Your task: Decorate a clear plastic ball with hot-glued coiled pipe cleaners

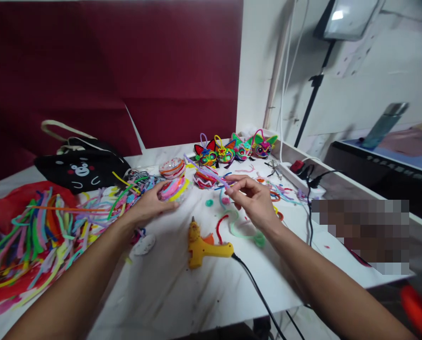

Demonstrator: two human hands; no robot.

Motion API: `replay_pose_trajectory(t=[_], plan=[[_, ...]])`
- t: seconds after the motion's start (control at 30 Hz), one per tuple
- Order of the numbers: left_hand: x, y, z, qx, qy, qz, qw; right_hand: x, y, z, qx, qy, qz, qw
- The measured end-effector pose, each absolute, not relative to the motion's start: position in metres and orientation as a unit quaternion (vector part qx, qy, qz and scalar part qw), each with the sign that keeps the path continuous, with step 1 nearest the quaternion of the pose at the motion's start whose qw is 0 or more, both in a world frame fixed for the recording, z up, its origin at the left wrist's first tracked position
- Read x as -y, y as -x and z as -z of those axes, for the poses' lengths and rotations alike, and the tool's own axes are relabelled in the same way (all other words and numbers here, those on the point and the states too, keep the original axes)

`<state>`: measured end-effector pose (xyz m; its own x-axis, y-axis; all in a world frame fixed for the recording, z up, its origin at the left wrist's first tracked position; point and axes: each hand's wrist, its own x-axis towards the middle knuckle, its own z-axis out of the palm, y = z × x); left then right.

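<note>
My left hand [152, 205] is closed around the side of a clear round ball [175, 190] with pink and yellow pipe-cleaner bands. My right hand [249, 198] pinches a lilac pipe cleaner [205, 169], which points up and to the left, above the table. Behind the held ball sit two more banded balls, one orange and white [172, 167] and one red and multicoloured [205, 178]; the lilac strand crosses in front of the latter. A yellow hot glue gun [205, 245] lies on the table between my forearms.
Piles of coloured pipe cleaners [37, 231] cover the left side. Several finished cat-faced ornaments [242, 148] line the back. A power strip [301, 181] with plugs stands at right, and the glue gun's cord [256, 285] runs off the front edge. A black bag [81, 165] sits back left.
</note>
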<state>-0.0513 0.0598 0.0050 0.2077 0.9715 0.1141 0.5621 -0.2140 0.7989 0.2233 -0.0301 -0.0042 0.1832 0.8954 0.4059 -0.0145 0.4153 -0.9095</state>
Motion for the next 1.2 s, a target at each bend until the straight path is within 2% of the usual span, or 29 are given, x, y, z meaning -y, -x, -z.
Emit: replay_pose_trajectory(t=[0.1, 0.2, 0.33, 0.43, 0.6, 0.77, 0.83, 1.0, 1.1, 1.2], plan=[[-0.047, 0.05, -0.015, -0.502, -0.614, -0.408, 0.453, 0.034, -0.224, 0.001, 0.519, 0.376, -0.363, 0.676], [-0.035, 0.047, -0.02, -0.46, -0.536, -0.459, 0.539, 0.038, -0.223, -0.003, 0.512, 0.35, -0.365, 0.694], [-0.024, 0.041, -0.019, -0.425, -0.492, -0.498, 0.574, 0.039, -0.221, -0.006, 0.508, 0.341, -0.364, 0.702], [-0.018, 0.033, -0.016, -0.405, -0.506, -0.513, 0.563, 0.038, -0.219, -0.003, 0.518, 0.305, -0.429, 0.674], [-0.013, 0.022, -0.007, -0.362, -0.577, -0.526, 0.51, 0.04, -0.209, 0.002, 0.486, 0.249, -0.582, 0.602], [-0.003, 0.015, 0.004, -0.324, -0.68, -0.501, 0.426, 0.048, -0.196, 0.002, 0.465, 0.267, -0.637, 0.553], [0.001, 0.015, 0.007, -0.325, -0.729, -0.488, 0.352, 0.05, -0.195, 0.002, 0.462, 0.27, -0.643, 0.547], [0.006, 0.018, 0.011, -0.319, -0.832, -0.444, 0.096, 0.051, -0.198, 0.003, 0.472, 0.261, -0.648, 0.538], [0.006, 0.021, 0.015, -0.286, -0.848, -0.44, 0.066, 0.052, -0.198, 0.002, 0.487, 0.247, -0.657, 0.519], [0.007, 0.022, 0.02, -0.277, -0.85, -0.44, 0.086, 0.053, -0.195, 0.001, 0.481, 0.237, -0.668, 0.515]])
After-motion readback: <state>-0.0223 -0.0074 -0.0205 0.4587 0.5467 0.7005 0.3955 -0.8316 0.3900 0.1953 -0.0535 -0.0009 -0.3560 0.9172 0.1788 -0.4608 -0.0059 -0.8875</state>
